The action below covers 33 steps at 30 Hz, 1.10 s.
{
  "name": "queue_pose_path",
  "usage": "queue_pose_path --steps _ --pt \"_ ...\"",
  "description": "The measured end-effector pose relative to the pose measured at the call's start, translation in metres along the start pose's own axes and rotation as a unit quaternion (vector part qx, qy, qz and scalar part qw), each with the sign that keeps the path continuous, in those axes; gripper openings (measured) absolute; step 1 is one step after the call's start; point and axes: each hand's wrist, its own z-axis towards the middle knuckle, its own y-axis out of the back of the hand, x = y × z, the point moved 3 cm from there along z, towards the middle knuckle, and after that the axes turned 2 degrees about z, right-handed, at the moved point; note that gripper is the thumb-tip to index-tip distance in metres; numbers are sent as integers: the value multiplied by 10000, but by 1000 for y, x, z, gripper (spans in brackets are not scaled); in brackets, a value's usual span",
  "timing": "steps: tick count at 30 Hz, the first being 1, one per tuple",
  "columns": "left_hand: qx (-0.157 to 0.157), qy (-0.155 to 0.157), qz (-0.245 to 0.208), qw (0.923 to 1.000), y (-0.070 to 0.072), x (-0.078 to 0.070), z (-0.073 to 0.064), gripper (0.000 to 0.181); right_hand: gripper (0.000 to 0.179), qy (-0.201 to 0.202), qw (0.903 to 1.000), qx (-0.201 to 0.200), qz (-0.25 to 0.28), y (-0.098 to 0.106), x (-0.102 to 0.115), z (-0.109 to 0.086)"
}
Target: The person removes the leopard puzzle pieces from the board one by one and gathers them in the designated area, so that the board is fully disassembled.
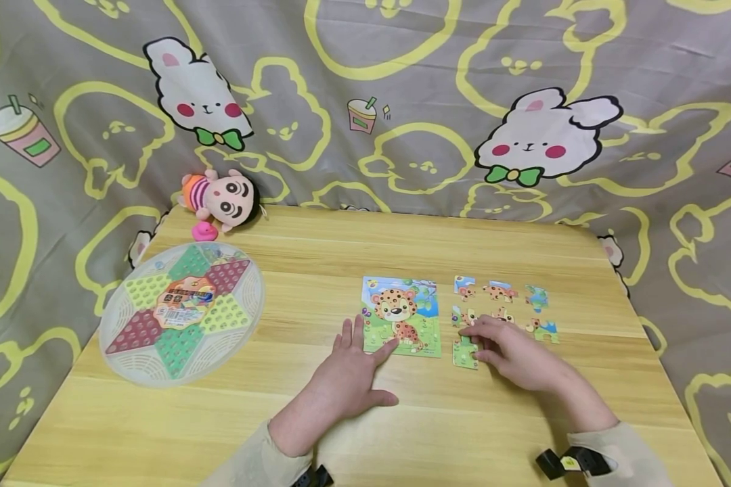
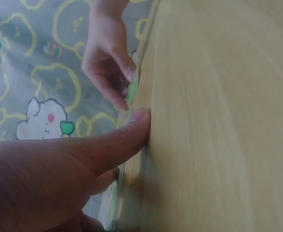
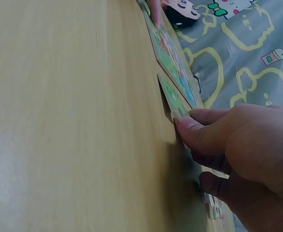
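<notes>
A square leopard picture board (image 1: 428, 331) lies flat in the middle of the table. My left hand (image 1: 350, 379) is spread out at its lower left, with fingertips touching the board's lower edge and the thumb out to the side. Just right of the board, my right hand (image 1: 518, 352) pinches a green jigsaw piece (image 1: 465, 355) between thumb and fingers. In the right wrist view that piece (image 3: 173, 96) is tilted, one edge up off the wood. Several loose jigsaw pieces (image 1: 501, 291) lie in rows beyond the right hand, some partly hidden by it.
To the left lies a round Chinese checkers board (image 1: 183, 314) with a star pattern. Behind it are a plush doll (image 1: 222, 197) and a small pink toy (image 1: 204, 231). A patterned curtain (image 1: 414, 101) hangs along the table's back and sides.
</notes>
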Motion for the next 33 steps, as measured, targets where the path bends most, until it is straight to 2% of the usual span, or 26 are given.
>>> queue_pose_path --steps 14,20,27,33 --pt "-5 59 -166 9998 2 -1 -1 94 41 104 9998 73 148 3 0 2" --pt "36 32 -310 9995 2 -1 0 91 39 -14 9992 231 338 5 -3 2" --pt "33 15 -300 9995 3 -2 -1 90 23 56 9987 173 478 7 -3 1" --pt "-45 -96 -117 9999 3 -9 1 90 20 152 9979 157 606 6 -4 2"
